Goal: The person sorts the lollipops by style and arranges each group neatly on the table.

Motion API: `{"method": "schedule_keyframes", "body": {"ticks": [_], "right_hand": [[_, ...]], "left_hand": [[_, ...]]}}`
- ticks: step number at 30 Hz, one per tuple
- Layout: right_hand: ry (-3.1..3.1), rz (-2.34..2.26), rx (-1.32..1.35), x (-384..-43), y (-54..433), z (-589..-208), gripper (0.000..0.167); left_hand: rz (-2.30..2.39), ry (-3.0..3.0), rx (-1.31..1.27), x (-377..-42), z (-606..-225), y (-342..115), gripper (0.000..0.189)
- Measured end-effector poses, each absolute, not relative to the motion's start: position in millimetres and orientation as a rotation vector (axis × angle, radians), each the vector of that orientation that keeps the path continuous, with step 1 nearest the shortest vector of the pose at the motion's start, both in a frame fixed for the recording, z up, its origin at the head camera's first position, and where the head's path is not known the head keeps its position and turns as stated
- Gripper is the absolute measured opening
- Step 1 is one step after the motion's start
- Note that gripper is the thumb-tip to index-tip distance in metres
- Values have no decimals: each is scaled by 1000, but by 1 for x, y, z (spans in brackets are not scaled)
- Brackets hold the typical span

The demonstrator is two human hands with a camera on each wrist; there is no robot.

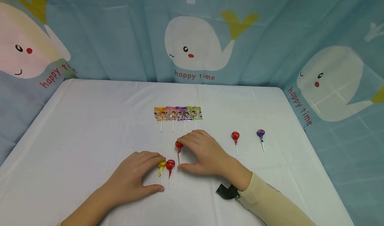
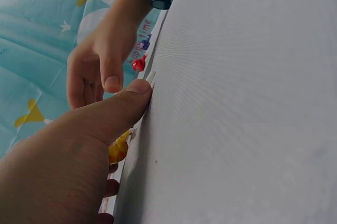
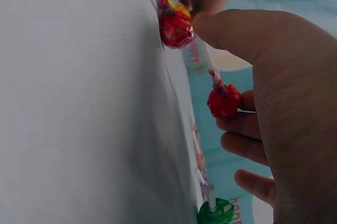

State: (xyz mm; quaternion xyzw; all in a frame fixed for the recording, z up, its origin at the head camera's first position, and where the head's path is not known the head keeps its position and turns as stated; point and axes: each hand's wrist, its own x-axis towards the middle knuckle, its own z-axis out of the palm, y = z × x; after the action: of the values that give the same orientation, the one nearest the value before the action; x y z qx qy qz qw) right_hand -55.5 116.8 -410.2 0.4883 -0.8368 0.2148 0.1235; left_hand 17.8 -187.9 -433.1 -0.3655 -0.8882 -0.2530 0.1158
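My right hand (image 1: 207, 154) holds a red-wrapped lollipop (image 1: 179, 145) lengthwise, fingertips at the candy and thumb at the stick's lower end. In the right wrist view this red lollipop (image 3: 224, 101) appears raised off the cloth. My left hand (image 1: 135, 176) spans a yellow-wrapped lollipop (image 1: 161, 165) in the same way, fingertips on its candy and thumb by its stick. The left wrist view shows the yellow candy (image 2: 119, 148) against the fingers, partly covered by the thumb. Another red lollipop (image 1: 170, 165) lies just right of the yellow one, between the hands.
Behind the hands lies a row of flat lollipops in printed wrappers (image 1: 178, 113). To the right are a red lollipop (image 1: 235, 135) and a purple one (image 1: 261, 133). A green lollipop (image 3: 217, 211) shows only beneath the right hand. Whale-print curtains (image 1: 120, 36) border the white table (image 1: 90, 119).
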Motion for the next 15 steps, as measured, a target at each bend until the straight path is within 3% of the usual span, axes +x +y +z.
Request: {"method": "schedule_keyframes", "body": {"ticks": [15], "right_hand": [[-2449,596,1445,-42,115,-408,69]], "left_hand": [[-734,-2582,-1075,17,-434,-189,79]]}}
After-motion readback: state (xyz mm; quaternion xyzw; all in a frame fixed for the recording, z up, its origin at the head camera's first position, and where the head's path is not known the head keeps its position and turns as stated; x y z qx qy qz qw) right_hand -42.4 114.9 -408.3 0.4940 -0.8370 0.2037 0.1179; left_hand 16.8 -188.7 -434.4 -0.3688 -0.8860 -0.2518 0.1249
